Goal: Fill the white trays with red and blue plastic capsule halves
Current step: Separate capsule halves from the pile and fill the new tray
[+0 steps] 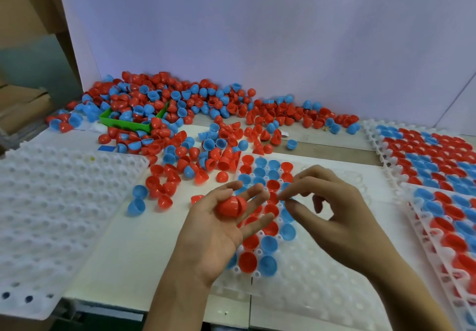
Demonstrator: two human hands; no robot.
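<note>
Head view: the left hand (219,227) lies palm up with its fingers (253,194) spread and nearly straight, and red halves (230,208) rest loosely on them, uncurled by any grip; they look like two or more shells nested together, domes toward the left, rims toward the right hand, so the stack's long axis runs roughly left to right across the fingers. The right hand (332,209) hovers just beside it with thumb and forefinger (288,194) drawn together as if pinching, the other fingers curled loosely; whether anything small sits in that pinch I cannot tell. Both hands hang above the middle tray (322,292), which lies at the table's near edge. Its left columns hold red and blue halves, open mouths up, from the far edge down toward the near one; the rest of its cups, to the right and along the near edge, are bare. I judge this tray well under half filled. At the table's right edge the full trays (425,155) are stacked and overlapped, packed with both colours, so that part of the job looks done. At the left edge an empty tray (51,202) waits with nothing in its cups. Along the far edge, against the wall, a big loose pile (180,114) of halves spills around a green bin (123,122), lying every way up. Plenty of stock remains, and much filling is left.
</note>
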